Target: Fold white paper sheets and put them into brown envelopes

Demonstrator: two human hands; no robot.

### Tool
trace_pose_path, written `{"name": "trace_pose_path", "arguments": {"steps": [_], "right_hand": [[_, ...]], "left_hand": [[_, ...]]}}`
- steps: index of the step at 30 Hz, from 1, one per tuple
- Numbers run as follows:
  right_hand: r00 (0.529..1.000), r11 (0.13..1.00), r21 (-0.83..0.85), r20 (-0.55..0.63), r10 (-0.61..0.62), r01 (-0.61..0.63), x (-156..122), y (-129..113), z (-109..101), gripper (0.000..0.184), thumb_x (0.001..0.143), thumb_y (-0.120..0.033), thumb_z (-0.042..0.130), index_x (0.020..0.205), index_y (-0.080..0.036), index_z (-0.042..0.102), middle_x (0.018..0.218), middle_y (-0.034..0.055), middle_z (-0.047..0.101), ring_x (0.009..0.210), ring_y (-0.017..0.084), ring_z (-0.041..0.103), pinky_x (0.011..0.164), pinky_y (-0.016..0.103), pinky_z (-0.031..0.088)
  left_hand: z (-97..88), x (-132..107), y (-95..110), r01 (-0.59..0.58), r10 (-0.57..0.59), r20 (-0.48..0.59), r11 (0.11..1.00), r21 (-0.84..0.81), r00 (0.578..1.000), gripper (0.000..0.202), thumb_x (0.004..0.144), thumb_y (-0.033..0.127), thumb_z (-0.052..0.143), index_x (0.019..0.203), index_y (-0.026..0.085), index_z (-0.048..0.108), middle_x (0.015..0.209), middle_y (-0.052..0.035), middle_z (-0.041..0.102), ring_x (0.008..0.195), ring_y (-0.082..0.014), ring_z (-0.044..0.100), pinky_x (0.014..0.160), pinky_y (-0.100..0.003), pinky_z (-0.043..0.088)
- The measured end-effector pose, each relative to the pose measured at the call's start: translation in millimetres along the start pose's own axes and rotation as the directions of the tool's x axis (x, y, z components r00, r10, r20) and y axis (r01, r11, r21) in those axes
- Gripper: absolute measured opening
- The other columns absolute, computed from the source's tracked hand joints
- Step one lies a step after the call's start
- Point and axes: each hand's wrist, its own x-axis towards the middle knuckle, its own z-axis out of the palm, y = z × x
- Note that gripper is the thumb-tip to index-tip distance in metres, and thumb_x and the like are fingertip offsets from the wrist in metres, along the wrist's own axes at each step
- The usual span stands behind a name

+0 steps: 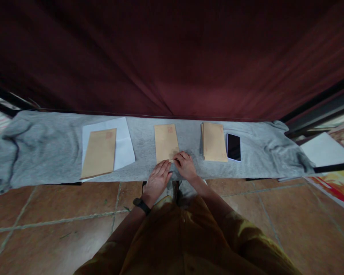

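A brown paper envelope (165, 141) with a small red printed mark lies on the grey cloth in front of me, its near edge at my hands. My left hand (159, 176) rests flat on the near left corner, fingers stretched out and thumb apart. At the near right corner, the curled fingers of my right hand (185, 164) pinch the edge, where a narrow folded strip shows between both hands. A stack of brown envelopes (214, 141) sits to the right. On the left, another brown envelope (100, 151) lies over white paper (124, 147).
A dark-screened phone (234, 147) lies right of the stack. The grey cloth (143, 152) covers a narrow surface, with a dark red curtain (172, 68) behind it. Tiled floor (74, 221) is below. A white sheet (326, 149) and a colourful printed item (336, 187) are at far right.
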Motion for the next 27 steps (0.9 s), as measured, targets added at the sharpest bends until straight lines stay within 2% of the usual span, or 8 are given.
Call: {"name": "trace_pose_path", "arguments": {"steps": [4,8,13,18,27], "right_hand": [[0.997,0.997,-0.013,-0.029,-0.077,0.077,-11,-13,0,0.024,0.101,-0.018,0.048,0.118,-0.02,0.066,0.126,0.0088,0.066,0.12,0.022,0.057,0.105,0.039,0.043],[0.981,0.981,0.012,-0.004,-0.193,0.193,-31,-36,7,0.038,0.104,-0.025,0.045,0.138,-0.014,0.057,0.142,0.0106,0.06,0.134,0.02,0.05,0.119,0.039,0.034],[0.991,0.989,-0.063,0.019,-0.133,0.134,-45,-48,7,0.049,0.106,-0.032,0.041,0.15,-0.011,0.044,0.153,0.0121,0.05,0.143,0.022,0.043,0.123,0.041,0.03],[0.998,0.989,-0.128,0.012,-0.066,0.067,-50,-42,7,0.05,0.106,-0.036,0.041,0.15,-0.012,0.045,0.153,0.0107,0.05,0.143,0.022,0.043,0.123,0.043,0.028],[1.0,0.983,-0.185,-0.02,0.008,-0.011,-56,-37,7,0.048,0.106,-0.035,0.043,0.149,-0.016,0.048,0.153,0.0099,0.05,0.143,0.024,0.044,0.122,0.047,0.027]], "left_hand": [[-0.1,0,2,0.004,-0.004,0.014,0.999,0.042,1.0,0.047,0.101,0.03,0.045,0.144,0.014,0.052,0.148,-0.0154,0.055,0.142,-0.0282,0.047,0.118,-0.048,0.039],[6.4,-3,-1,0.03,-0.033,0.04,0.996,0.083,0.999,0.049,0.097,0.017,0.041,0.143,0.006,0.052,0.146,-0.0188,0.056,0.142,-0.0272,0.046,0.119,-0.047,0.039],[9.3,-5,-2,0.026,-0.031,0.052,0.994,0.107,0.998,0.056,0.093,0.012,0.039,0.147,0.002,0.046,0.148,-0.0203,0.054,0.145,-0.0261,0.043,0.122,-0.045,0.036],[3.2,-2,3,0.009,-0.016,0.064,0.993,0.116,0.998,0.054,0.097,0.017,0.036,0.15,0.008,0.045,0.152,-0.0157,0.051,0.146,-0.0247,0.041,0.122,-0.045,0.035],[-11.2,0,10,0.069,-0.081,0.073,0.985,0.157,0.994,0.05,0.101,0.028,0.038,0.147,0.011,0.049,0.153,-0.0125,0.05,0.141,-0.0267,0.046,0.12,-0.045,0.036]]}}
